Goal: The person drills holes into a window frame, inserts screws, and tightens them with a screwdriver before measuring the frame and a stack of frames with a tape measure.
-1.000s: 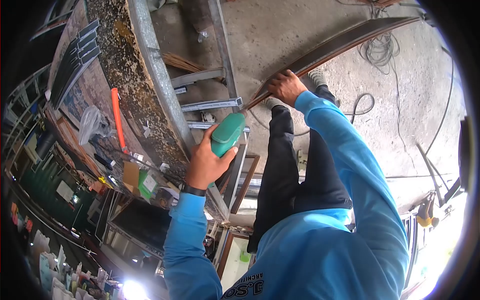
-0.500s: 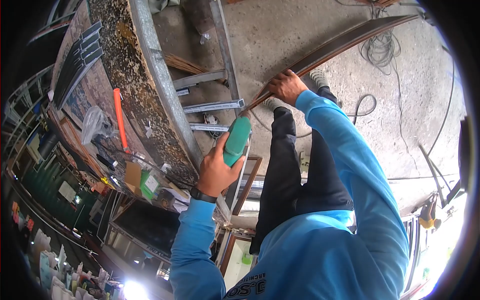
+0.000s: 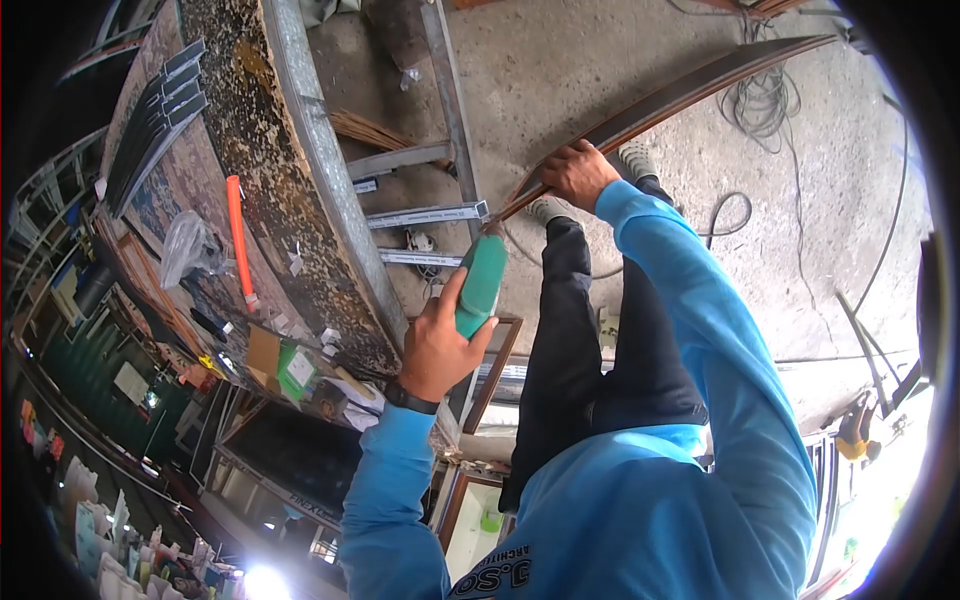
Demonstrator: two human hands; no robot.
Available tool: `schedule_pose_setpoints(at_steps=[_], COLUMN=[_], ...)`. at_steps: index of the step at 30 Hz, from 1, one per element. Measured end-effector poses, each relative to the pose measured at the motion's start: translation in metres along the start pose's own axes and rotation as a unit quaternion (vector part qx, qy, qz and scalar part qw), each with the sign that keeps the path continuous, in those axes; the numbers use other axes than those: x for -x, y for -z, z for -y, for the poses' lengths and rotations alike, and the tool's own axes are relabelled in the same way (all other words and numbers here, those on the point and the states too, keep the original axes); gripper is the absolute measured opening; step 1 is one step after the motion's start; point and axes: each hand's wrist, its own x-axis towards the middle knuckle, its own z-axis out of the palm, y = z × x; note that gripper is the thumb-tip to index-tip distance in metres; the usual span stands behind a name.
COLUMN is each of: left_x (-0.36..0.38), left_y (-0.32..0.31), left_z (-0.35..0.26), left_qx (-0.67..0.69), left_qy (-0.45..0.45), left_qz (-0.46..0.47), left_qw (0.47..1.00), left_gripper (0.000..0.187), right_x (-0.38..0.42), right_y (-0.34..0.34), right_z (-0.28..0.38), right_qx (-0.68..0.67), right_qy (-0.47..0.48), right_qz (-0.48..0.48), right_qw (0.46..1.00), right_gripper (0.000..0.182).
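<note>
Head view: left hand grips a rounded green object, right hand a long, dark brown strip.

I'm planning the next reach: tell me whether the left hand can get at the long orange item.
Probably not: the left hand holds the green tool. The orange item lies uncovered on the bench to that side, so an emptied hand could likely reach it.

Workshop, worn bench, concrete floor, coiled cable
</note>
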Motion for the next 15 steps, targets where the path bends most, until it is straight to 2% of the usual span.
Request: schedule_pose_setpoints(at_steps=[5, 8, 12, 15], left_x=[0.007, 0.003, -0.008, -0.005], left_y=[-0.006, 0.005, 0.008, 0.000], left_z=[0.020, 0.018, 0.006, -0.021], left_qx=[0.023, 0.095, 0.114, -0.061], left_qy=[-0.037, 0.004, 0.023, 0.030], left_qz=[-0.034, -0.029, -0.018, 0.015], left_qw=[0.998, 0.995, 0.993, 0.998], left_gripper=[0.076, 0.074, 0.072, 0.075], right_x=[0.007, 0.008, 0.009, 0.007], right_y=[0.011, 0.014, 0.018, 0.017], right_z=[0.002, 0.004, 0.006, 0.006], right_qx=[-0.028, -0.013, -0.014, -0.004], right_qy=[-0.001, -0.010, -0.011, -0.016], right_qz=[0.009, 0.030, 0.051, 0.063], right_qw=[1.000, 0.999, 0.999, 0.998], right_gripper=[0.032, 0.033, 0.034, 0.034])
